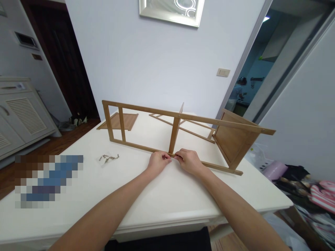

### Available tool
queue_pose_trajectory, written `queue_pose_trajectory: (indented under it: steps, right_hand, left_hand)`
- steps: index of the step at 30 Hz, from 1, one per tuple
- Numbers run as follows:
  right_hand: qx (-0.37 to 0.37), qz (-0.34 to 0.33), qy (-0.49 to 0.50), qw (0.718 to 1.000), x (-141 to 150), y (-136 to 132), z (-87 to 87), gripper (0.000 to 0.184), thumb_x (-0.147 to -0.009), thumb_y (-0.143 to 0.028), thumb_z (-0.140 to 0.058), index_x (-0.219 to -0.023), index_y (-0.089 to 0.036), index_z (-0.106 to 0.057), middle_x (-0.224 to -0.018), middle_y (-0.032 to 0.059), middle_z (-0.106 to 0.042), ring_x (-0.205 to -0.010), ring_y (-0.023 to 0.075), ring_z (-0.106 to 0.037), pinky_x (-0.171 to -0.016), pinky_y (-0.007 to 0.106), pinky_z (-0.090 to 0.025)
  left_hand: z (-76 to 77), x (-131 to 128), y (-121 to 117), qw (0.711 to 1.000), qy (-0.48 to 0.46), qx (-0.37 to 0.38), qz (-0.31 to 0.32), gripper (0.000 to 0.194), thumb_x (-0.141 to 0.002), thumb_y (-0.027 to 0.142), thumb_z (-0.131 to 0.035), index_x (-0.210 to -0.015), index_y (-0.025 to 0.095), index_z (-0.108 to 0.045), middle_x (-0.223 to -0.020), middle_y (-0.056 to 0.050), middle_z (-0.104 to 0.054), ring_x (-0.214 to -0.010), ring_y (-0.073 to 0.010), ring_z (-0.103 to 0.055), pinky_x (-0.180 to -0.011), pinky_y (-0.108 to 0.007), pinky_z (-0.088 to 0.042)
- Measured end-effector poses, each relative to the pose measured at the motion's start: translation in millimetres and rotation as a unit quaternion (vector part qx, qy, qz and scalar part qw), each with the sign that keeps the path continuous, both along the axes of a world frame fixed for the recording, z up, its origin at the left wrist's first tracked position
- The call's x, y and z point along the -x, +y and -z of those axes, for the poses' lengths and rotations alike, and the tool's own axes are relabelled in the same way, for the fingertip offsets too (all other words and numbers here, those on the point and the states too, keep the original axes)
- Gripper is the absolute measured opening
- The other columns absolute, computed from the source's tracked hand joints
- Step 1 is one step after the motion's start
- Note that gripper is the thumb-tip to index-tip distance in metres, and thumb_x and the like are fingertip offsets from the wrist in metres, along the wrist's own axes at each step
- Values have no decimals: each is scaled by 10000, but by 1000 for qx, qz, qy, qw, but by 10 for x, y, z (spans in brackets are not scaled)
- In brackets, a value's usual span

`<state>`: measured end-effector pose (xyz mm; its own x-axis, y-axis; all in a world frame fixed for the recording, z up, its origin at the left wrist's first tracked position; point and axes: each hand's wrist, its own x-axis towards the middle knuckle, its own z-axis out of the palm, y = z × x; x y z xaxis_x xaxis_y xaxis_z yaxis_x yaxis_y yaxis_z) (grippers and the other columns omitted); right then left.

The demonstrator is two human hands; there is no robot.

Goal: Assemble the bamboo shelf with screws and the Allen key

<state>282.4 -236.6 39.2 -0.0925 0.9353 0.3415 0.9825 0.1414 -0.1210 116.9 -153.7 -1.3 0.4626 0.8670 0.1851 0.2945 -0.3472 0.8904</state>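
Hands [157, 162] at wooden rail [138, 147] | fingertips hard to read, grip: cannot tell | wall frame [169, 20] cut off

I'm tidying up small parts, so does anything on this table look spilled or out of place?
Only the small metal pieces stand out: they lie scattered in or on a clear plastic bag, left of the left hand, pointing different ways. Nothing else looks plainly amiss; the pixelated patch can't be judged.

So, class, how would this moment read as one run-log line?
left hand: at lower rail; right hand: at lower rail; wooden frame: on table; fasteners: left of hands
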Motion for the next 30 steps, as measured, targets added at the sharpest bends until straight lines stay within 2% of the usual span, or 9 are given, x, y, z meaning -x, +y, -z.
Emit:
queue_pose_trajectory:
  steps: [4, 8, 11, 13, 15, 17, 23, 30]
  right_hand:
    - [-4, -3, -2, 1000, -2, 5, 2, 225, -925, -267, -495, -974, -212, -707, -912, 42, -703, -785, 145, -633, -686, 244, -390]
    - [-7, -8, -2, 1000, -12, 6, 9, 241, -935, -286, -485, -959, -205, -710, -899, 46, -701, -772, 143, -630, -683, 243, -393]
    - [-15, -9, -1, 1000, -25, -1, 13, 239, -930, -284, -489, -951, -203, -714, -895, 43, -704, -765, 145, -629, -679, 244, -397]
    - [-17, -13, 3, 1000, -37, -8, 13, 239, -927, -284, -493, -968, -202, -713, -908, 46, -709, -768, 148, -631, -684, 245, -405]
    - [-13, -18, 8, 1000, -55, -15, 10, 237, -922, -278, -499, -991, -201, -712, -927, 51, -712, -771, 148, -634, -696, 245, -415]
    - [-7, -24, 14, 1000, -78, -23, 7, 232, -917, -272, -508, -998, -203, -713, -939, 52, -713, -772, 145, -635, -706, 241, -423]
    - [-5, -28, 27, 999, -160, -50, -4, 203, -892, -240, -537, -977, -208, -719, -927, 44, -715, -771, 143, -639, -706, 235, -431]
    - [31, -22, 46, 998, -242, -97, -3, 201, -853, -215, -548, -938, -206, -730, -893, 36, -718, -740, 143, -626, -690, 238, -431]
  left_hand:
    - [-21, -1, -26, 998, 40, -40, -12, 41, -692, 247, -699, -697, 208, -712, -714, 10, -701, -671, -150, -601, -665, -269, -464]
    - [-63, 28, -73, 985, 72, -154, -31, 19, -727, 241, -701, -725, 226, -689, -800, -7, -692, -834, -194, -587, -790, -312, -463]
    - [-77, 50, -85, 961, 74, -263, -40, 191, -717, 275, -734, -889, 218, -673, -926, -48, -670, -979, -245, -544, -883, -368, -438]
    - [-77, 62, -68, 949, 79, -301, -43, 346, -694, 311, -758, -999, 202, -639, -1020, -76, -646, -1034, -269, -532, -937, -401, -408]
    - [-86, 76, -31, 951, 92, -295, -27, 402, -692, 345, -758, -1036, 192, -616, -1030, -84, -647, -1032, -275, -548, -973, -416, -383]
    - [-122, 88, 17, 957, 114, -265, 4, 367, -714, 370, -735, -1017, 194, -626, -985, -77, -671, -993, -269, -575, -968, -407, -384]
    - [-289, 38, 90, 963, 165, -192, 90, 236, -731, 411, -697, -875, 225, -713, -888, -54, -717, -852, -247, -618, -811, -332, -426]
    - [-113, -141, 27, 946, 204, -239, 77, 269, -758, 433, -673, -926, 229, -724, -900, -65, -712, -883, -265, -616, -826, -353, -404]
